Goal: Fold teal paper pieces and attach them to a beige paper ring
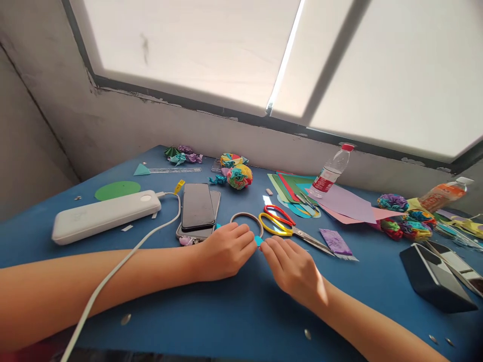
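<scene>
My left hand (228, 251) and my right hand (292, 269) meet near the middle of the blue table. Their fingers are closed around a small piece of bright blue paper (258, 241), and most of it is hidden. Just behind the fingertips lies a thin brownish ring (247, 214), its front part covered by my left hand. Scissors (289, 227) with red and yellow handles rest beyond my right hand, the blades pointing right. Near their tips is a purple crinkled paper packet (336, 242). A dark-screened phone (198, 206) lies on another phone behind my left hand.
A white power bank (105, 216) has a white cable (124, 269) crossing my left forearm. Coloured paper sheets (343, 201) and a plastic bottle (332, 171) stand behind. Paper pompoms (239, 176) sit at the back. A dark box-shaped object (433, 276) is at right.
</scene>
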A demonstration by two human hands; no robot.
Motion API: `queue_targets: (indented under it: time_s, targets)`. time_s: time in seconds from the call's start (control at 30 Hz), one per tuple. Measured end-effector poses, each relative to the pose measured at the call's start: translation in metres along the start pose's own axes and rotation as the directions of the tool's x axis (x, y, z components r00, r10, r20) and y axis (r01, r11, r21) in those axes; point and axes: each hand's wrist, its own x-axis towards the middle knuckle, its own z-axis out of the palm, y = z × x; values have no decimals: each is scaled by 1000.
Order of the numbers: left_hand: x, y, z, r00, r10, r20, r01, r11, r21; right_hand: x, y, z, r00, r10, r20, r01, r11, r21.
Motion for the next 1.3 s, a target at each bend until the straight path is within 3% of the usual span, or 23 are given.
queue_targets:
  time_s: [0.23, 0.43, 0.77, 1.13, 1.3]
  targets:
    - [1, 1, -2, 999, -10, -41, 10, 1000, 10, 1, -2, -1, 1000, 0, 5, 0, 1000, 27]
    - [3, 0, -6, 987, 58, -150, -55, 998, 25, 2, -1, -1, 999, 48, 13, -49, 996, 77]
    - [6, 1, -7, 973, 143, -180, -136, 989, 48, 0, 1, -3, 998, 26, 50, -28, 999, 32]
    - [9, 5, -7, 971, 211, -112, -183, 958, 220, 4, 4, -2, 995, -15, 98, 17, 1000, -22]
    - [8, 5, -9, 982, 167, -85, -152, 976, 156, 6, 3, -4, 995, -24, 101, 29, 998, -49]
